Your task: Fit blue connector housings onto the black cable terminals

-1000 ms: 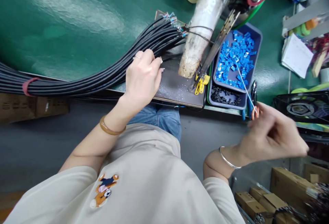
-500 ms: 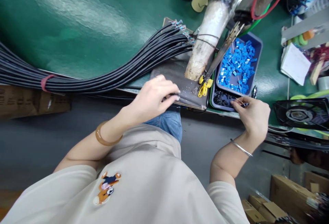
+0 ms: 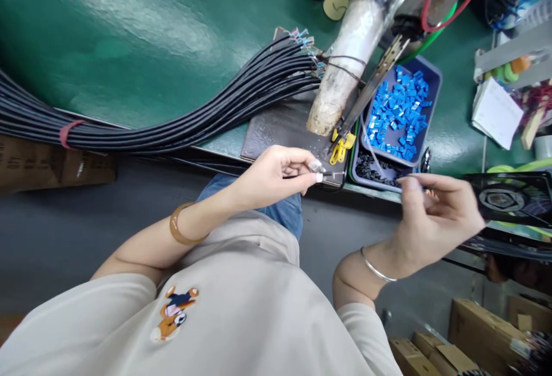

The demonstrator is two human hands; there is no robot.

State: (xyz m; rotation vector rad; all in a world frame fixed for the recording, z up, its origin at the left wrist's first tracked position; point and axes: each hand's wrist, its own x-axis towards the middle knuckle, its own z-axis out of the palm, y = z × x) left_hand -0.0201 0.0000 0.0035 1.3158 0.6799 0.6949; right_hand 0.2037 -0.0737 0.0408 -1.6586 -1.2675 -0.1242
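Note:
My left hand point(image 3: 284, 172) is closed at the bench's front edge, thumb and fingertips pinching a black cable point(image 3: 330, 175) whose thin bare wire ends point right. Off to the right, my right hand point(image 3: 440, 212) pinches a thin pale wire point(image 3: 374, 154), slightly blurred, that loops up over the bins. Between the hands lie yellow-handled clips point(image 3: 342, 149) on a dark board point(image 3: 276, 129). Just beyond my right fingertips stands a bin of small black parts point(image 3: 366, 170), and behind it a bin of blue connectors point(image 3: 403, 111).
A thick bundle of black cables point(image 3: 172, 134), tied with a red band point(image 3: 69, 133), runs along the green bench point(image 3: 129, 37). A wrapped pipe point(image 3: 345, 71) slants down over the board. A black fan point(image 3: 509, 198) sits at the right edge; cardboard boxes point(image 3: 478, 336) are below.
My left hand has moved right and down, and the cable end now shows in its fingers. My right hand has swung right, away from the bins, drawing the pale wire along.

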